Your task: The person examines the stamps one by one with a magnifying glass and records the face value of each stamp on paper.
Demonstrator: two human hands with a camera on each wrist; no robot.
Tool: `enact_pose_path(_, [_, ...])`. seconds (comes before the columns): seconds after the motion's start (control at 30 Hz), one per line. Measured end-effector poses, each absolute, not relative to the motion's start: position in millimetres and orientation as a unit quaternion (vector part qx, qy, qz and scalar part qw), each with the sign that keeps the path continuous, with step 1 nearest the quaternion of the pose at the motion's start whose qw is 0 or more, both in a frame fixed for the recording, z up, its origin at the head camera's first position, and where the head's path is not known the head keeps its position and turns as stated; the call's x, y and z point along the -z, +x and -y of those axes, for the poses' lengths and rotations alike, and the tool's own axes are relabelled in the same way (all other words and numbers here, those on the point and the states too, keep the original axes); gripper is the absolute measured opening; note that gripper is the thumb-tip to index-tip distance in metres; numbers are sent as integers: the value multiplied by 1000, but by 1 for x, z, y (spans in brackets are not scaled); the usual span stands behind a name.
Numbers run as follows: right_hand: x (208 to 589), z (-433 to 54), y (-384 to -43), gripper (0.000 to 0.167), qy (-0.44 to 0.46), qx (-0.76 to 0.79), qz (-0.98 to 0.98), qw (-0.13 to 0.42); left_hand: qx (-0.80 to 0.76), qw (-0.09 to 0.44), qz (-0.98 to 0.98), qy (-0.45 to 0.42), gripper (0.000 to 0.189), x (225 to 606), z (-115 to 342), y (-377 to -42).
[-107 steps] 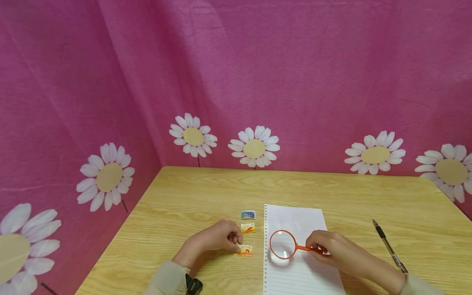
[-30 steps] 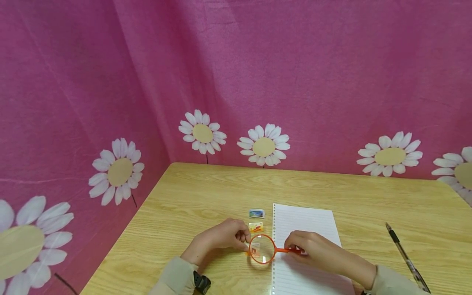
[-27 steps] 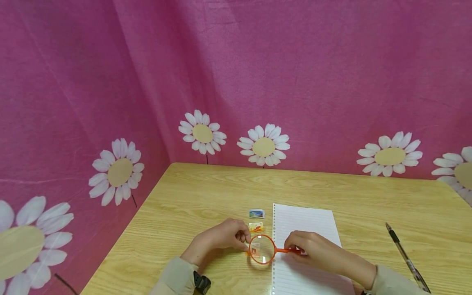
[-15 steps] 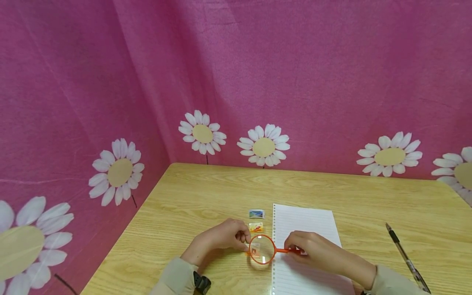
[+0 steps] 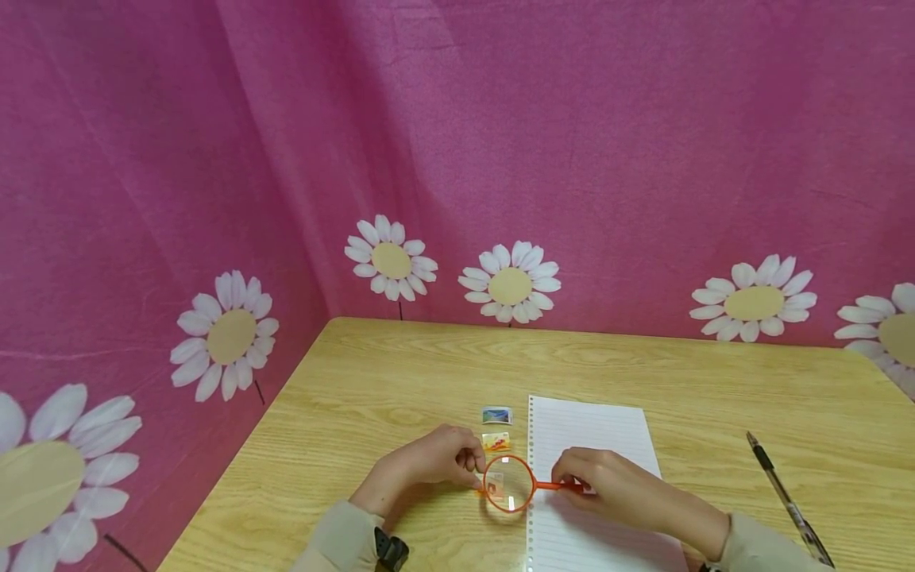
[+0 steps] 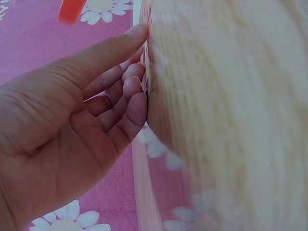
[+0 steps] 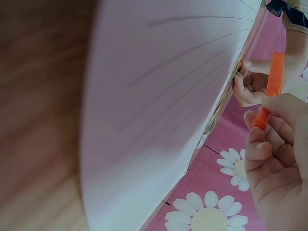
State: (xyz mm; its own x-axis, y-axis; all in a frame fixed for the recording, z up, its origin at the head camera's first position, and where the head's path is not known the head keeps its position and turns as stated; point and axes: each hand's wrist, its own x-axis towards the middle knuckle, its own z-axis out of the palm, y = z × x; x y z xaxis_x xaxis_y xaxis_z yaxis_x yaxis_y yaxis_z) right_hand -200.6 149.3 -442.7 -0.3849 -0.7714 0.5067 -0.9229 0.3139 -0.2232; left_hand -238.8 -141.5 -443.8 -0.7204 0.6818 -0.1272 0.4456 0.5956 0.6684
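Note:
In the head view my right hand (image 5: 608, 485) grips the handle of an orange magnifying glass (image 5: 559, 485). Its round lens is over the nearest of 3 small stamps, an orange-and-yellow stamp (image 5: 495, 486), partly seen through the glass. My left hand (image 5: 438, 457) rests beside this stamp, thumb tip at its left edge. In the left wrist view the left hand (image 6: 82, 106) has its thumb extended against the table side and its other fingers loosely bent. In the right wrist view the orange handle (image 7: 275, 77) is pinched between thumb and fingers.
Further back lie a yellow stamp (image 5: 496, 442) and a blue-green stamp (image 5: 497, 415), in one column. A lined sheet of paper (image 5: 593, 425) lies under the right hand. To the right is a black-capped pen (image 5: 786, 500). Pink flowered cloth (image 5: 608, 159) hangs behind the wooden table (image 5: 400, 365).
Since the oldest frame, the right hand has moved the magnifying glass left from the paper to over the nearest stamp. Over the last second, both hands stay in place; the view shifts slightly.

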Motion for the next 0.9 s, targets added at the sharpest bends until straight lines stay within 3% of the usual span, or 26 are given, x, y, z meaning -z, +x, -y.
enact_pose_path(0.9, [442,-163,-201,33,526,-241,797,173,-315,201,-871,318,11,439,140,-237])
